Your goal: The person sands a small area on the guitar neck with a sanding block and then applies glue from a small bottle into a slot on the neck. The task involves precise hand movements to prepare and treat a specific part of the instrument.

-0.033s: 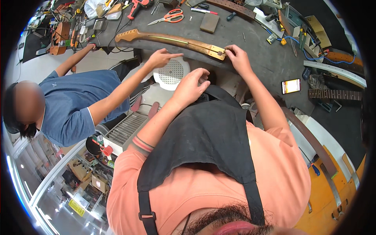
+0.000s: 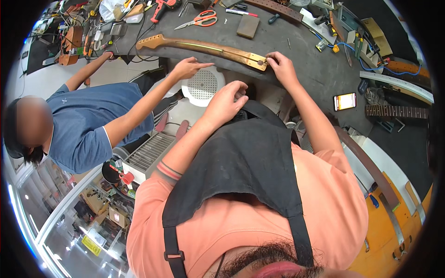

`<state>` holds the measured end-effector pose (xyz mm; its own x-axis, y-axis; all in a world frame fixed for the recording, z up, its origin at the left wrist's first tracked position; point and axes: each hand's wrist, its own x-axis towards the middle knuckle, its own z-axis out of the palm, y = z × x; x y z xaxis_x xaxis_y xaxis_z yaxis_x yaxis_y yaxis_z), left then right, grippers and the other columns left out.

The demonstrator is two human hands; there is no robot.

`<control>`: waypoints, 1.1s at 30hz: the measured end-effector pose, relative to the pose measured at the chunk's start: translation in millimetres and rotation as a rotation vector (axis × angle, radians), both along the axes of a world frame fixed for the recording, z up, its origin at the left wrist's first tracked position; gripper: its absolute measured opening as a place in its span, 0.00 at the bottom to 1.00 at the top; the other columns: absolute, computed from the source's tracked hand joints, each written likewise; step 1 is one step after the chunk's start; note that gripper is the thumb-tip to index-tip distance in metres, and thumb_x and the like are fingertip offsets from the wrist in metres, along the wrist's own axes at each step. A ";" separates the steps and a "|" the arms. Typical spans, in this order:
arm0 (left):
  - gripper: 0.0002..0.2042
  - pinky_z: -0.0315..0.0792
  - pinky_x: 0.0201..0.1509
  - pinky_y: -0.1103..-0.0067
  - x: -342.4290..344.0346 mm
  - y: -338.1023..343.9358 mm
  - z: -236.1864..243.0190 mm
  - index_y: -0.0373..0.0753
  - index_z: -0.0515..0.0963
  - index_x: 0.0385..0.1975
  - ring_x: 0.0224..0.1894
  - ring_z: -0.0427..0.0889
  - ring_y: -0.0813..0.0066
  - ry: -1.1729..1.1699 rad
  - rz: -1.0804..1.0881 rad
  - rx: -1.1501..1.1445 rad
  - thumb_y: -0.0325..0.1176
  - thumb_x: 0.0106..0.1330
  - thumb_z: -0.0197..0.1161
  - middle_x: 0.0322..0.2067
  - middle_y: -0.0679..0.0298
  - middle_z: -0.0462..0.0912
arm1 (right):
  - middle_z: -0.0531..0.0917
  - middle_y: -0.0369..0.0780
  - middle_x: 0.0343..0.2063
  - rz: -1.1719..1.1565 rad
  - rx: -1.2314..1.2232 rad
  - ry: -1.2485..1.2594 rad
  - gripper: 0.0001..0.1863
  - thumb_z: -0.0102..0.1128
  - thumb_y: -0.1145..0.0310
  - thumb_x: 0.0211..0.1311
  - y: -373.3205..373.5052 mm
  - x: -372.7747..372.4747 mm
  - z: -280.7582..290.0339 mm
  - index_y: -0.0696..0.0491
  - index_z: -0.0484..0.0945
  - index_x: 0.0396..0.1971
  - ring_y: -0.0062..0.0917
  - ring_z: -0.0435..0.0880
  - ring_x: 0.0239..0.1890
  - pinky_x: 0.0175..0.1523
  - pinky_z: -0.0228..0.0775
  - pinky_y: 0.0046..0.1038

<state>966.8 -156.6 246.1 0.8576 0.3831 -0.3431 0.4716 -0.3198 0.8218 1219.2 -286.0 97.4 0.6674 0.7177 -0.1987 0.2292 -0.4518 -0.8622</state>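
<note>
A wooden guitar neck (image 2: 194, 46) lies along the bench (image 2: 306, 60), headstock at the left, with a long pale rod or strip along its middle. At its squared right end, my right hand (image 2: 280, 67) pinches a small dark fitting (image 2: 262, 62). My left hand (image 2: 227, 99) is below the neck, in front of my black apron (image 2: 236, 157), fingers loosely curled and apart from the thumb, with nothing visible in them. A co-worker's hand (image 2: 187, 69) stretches an index finger just under the neck, not touching my hands.
A co-worker (image 2: 92, 125) in blue leans in from the left, one arm at the bench edge. Orange scissors (image 2: 204, 19), a red power tool (image 2: 162, 8), a block (image 2: 248, 27), a phone (image 2: 344, 102) and a fretted neck (image 2: 394, 111) lie around. A white perforated stool (image 2: 199, 85) stands below.
The co-worker's pointing finger has shifted very slightly to the left. My hands and the guitar neck look unmoved.
</note>
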 end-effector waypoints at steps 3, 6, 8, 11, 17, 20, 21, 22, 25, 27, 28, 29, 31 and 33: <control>0.17 0.84 0.57 0.66 -2.8 0.7 -2.2 0.33 0.82 0.58 0.49 0.92 0.57 0.015 -0.015 -0.012 0.30 0.73 0.72 0.48 0.53 0.90 | 0.93 0.49 0.48 0.045 -0.004 -0.037 0.13 0.66 0.65 0.78 -3.0 11.0 -18.8 0.55 0.90 0.53 0.44 0.93 0.53 0.60 0.82 0.40; 0.17 0.84 0.57 0.65 -7.1 2.1 -1.6 0.33 0.82 0.58 0.49 0.92 0.57 0.054 -0.005 -0.001 0.30 0.73 0.71 0.47 0.53 0.91 | 0.93 0.49 0.48 0.082 -0.003 -0.038 0.13 0.66 0.66 0.78 1.4 8.1 -10.2 0.55 0.89 0.53 0.44 0.93 0.52 0.60 0.82 0.40; 0.17 0.84 0.57 0.65 -8.6 2.9 -5.2 0.33 0.82 0.59 0.49 0.92 0.57 0.059 -0.006 -0.001 0.29 0.73 0.71 0.47 0.53 0.91 | 0.93 0.50 0.47 0.096 -0.004 -0.055 0.13 0.66 0.66 0.79 1.2 6.8 -5.6 0.55 0.89 0.53 0.44 0.93 0.52 0.60 0.82 0.40; 0.17 0.82 0.59 0.68 -7.4 3.9 -3.7 0.34 0.81 0.61 0.52 0.90 0.62 0.123 -0.018 -0.031 0.32 0.76 0.70 0.49 0.56 0.91 | 0.93 0.50 0.47 0.100 0.002 -0.066 0.12 0.66 0.66 0.79 -0.5 6.9 -6.9 0.55 0.89 0.53 0.45 0.92 0.52 0.59 0.82 0.40; 0.17 0.82 0.59 0.68 -9.7 5.0 -6.5 0.35 0.80 0.62 0.51 0.90 0.62 0.128 -0.021 -0.031 0.32 0.77 0.69 0.49 0.56 0.91 | 0.93 0.50 0.47 0.120 0.005 -0.098 0.12 0.66 0.65 0.79 -3.1 7.8 -10.2 0.55 0.89 0.53 0.48 0.92 0.51 0.58 0.81 0.42; 0.17 0.83 0.59 0.68 -11.2 4.5 -7.6 0.36 0.79 0.63 0.51 0.90 0.62 0.134 -0.019 -0.029 0.32 0.78 0.69 0.49 0.57 0.91 | 0.93 0.49 0.48 0.134 -0.009 -0.132 0.13 0.66 0.65 0.80 -4.2 7.3 -8.9 0.56 0.89 0.54 0.44 0.93 0.52 0.59 0.82 0.39; 0.18 0.83 0.59 0.68 -11.3 4.5 -7.6 0.36 0.79 0.63 0.51 0.90 0.62 0.139 -0.018 -0.034 0.32 0.78 0.69 0.49 0.57 0.91 | 0.93 0.48 0.48 0.138 -0.016 -0.148 0.13 0.66 0.65 0.80 -4.6 7.0 -8.3 0.56 0.89 0.54 0.42 0.93 0.52 0.59 0.82 0.37; 0.18 0.83 0.59 0.68 -11.1 4.5 -7.5 0.36 0.79 0.63 0.50 0.91 0.62 0.143 -0.017 -0.039 0.32 0.78 0.69 0.50 0.57 0.91 | 0.93 0.49 0.48 0.139 -0.016 -0.154 0.13 0.66 0.66 0.80 -5.1 6.8 -7.8 0.56 0.89 0.54 0.42 0.93 0.51 0.59 0.82 0.38; 0.18 0.83 0.59 0.67 -10.8 5.2 -9.0 0.36 0.79 0.63 0.50 0.91 0.62 0.153 -0.020 -0.042 0.31 0.78 0.69 0.50 0.57 0.91 | 0.93 0.49 0.48 0.144 -0.018 -0.179 0.13 0.66 0.66 0.80 -5.9 5.9 -6.9 0.56 0.89 0.54 0.43 0.93 0.51 0.59 0.82 0.38; 0.18 0.83 0.59 0.67 -10.5 5.5 -9.3 0.35 0.79 0.63 0.51 0.91 0.62 0.157 -0.021 -0.043 0.31 0.78 0.69 0.50 0.56 0.91 | 0.93 0.49 0.48 0.147 -0.023 -0.203 0.12 0.66 0.66 0.80 -6.1 5.2 -7.2 0.55 0.89 0.54 0.44 0.93 0.50 0.58 0.82 0.39; 0.17 0.83 0.59 0.67 -10.4 5.4 -9.4 0.35 0.79 0.63 0.51 0.91 0.61 0.158 -0.020 -0.046 0.31 0.78 0.69 0.50 0.56 0.91 | 0.93 0.49 0.48 0.148 -0.019 -0.199 0.12 0.66 0.66 0.80 -6.1 4.6 -6.4 0.55 0.89 0.54 0.44 0.93 0.51 0.58 0.82 0.39; 0.17 0.83 0.59 0.67 -10.4 5.3 -9.6 0.35 0.79 0.63 0.51 0.91 0.61 0.159 -0.020 -0.049 0.31 0.78 0.69 0.50 0.56 0.91 | 0.93 0.49 0.48 0.148 -0.016 -0.196 0.12 0.66 0.66 0.80 -6.1 4.2 -5.5 0.55 0.89 0.54 0.44 0.92 0.51 0.58 0.82 0.39; 0.17 0.83 0.60 0.67 -10.0 5.5 -10.9 0.35 0.79 0.63 0.51 0.91 0.61 0.150 -0.028 -0.045 0.31 0.79 0.69 0.50 0.55 0.91 | 0.93 0.48 0.48 0.151 -0.014 -0.199 0.12 0.66 0.66 0.80 -6.9 4.2 -5.9 0.55 0.89 0.54 0.44 0.92 0.51 0.58 0.82 0.39; 0.17 0.83 0.60 0.66 -8.7 5.7 -12.3 0.34 0.79 0.63 0.52 0.91 0.60 0.142 -0.037 -0.046 0.31 0.79 0.69 0.50 0.55 0.90 | 0.93 0.49 0.48 0.157 -0.019 -0.212 0.12 0.66 0.66 0.80 -9.2 5.4 -8.1 0.55 0.89 0.54 0.44 0.92 0.51 0.58 0.82 0.39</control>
<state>958.1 -150.9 233.8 0.8127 0.3327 -0.4784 0.5725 -0.3026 0.7620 1224.6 -295.2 89.3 0.5760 0.8135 -0.0809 0.4722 -0.4119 -0.7793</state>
